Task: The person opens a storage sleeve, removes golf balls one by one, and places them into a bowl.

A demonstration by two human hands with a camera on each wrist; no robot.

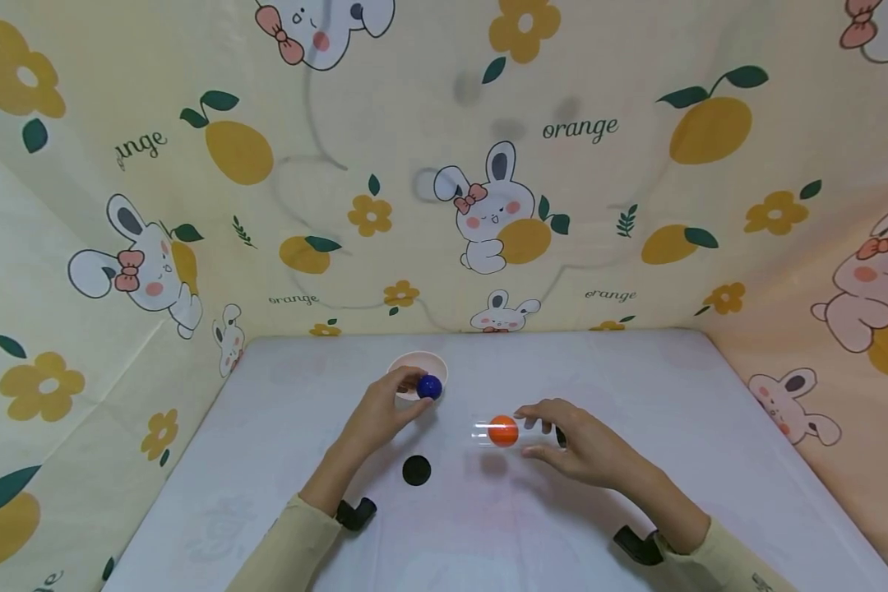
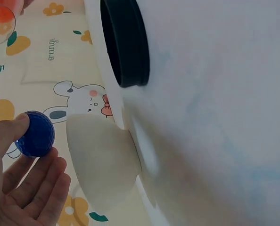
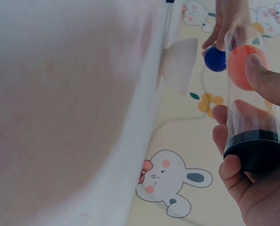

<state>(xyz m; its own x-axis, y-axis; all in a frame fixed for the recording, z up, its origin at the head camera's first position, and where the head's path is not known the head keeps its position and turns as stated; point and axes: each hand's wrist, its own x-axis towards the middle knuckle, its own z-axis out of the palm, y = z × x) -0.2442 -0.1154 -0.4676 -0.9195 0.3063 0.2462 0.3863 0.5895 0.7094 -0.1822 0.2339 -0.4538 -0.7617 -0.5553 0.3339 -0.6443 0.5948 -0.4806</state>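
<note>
Thumb and fingertips of my left hand pinch a dimpled blue ball, which overlaps the rim of a white bowl in the head view. My right hand grips a clear plastic tube that lies about level above the table, its uncapped end toward the left. Inside the tube is an orange ball, partly behind my thumb in the right wrist view. A black cap closes the tube's other end, against my palm and fingers.
A loose round black lid lies on the white-covered table, in front of the bowl. Cloth with rabbits and oranges hangs behind the table and along both sides. A black wrist mount sits at my left cuff.
</note>
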